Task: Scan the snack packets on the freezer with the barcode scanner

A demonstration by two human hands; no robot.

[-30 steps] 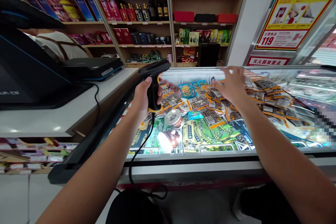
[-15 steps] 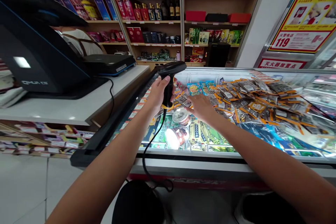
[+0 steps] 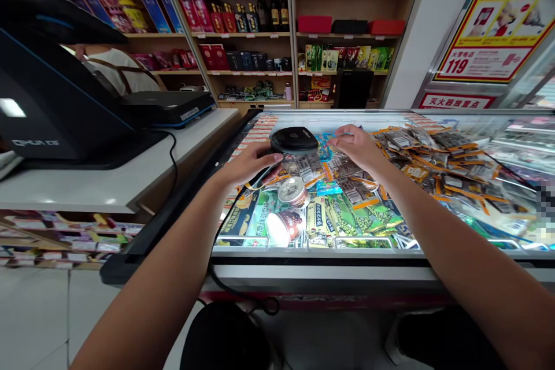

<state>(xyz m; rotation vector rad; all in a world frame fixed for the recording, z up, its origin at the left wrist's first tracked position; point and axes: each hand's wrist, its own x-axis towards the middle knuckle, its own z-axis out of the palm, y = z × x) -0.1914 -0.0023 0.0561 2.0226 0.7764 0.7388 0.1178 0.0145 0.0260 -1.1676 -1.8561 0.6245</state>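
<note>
In our left hand (image 3: 254, 165) we grip a black scanner (image 3: 295, 139), fingers wrapped around its handle and thumb along the upper side. The scanner is above the left part of an open freezer (image 3: 325, 273), its head just over a clear packet (image 3: 309, 167) with an orange edge. A black cord (image 3: 219, 282) hangs from the handle and crosses the freezer's front rim.

Our right hand (image 3: 358, 151) is over the packets, near a blue bag (image 3: 325, 145). Its fingers are bent with the tips close to the thumb; we cannot tell whether they pinch anything. To its right we see a heap of orange-edged packets (image 3: 437, 156).

Nearer us lie an upper tub (image 3: 292, 191), a lower tub (image 3: 288, 224) tipped on its side, and some green bags (image 3: 353, 215). On our left, a dark machine (image 3: 65, 104) stands on a white counter (image 3: 108, 185).
</note>
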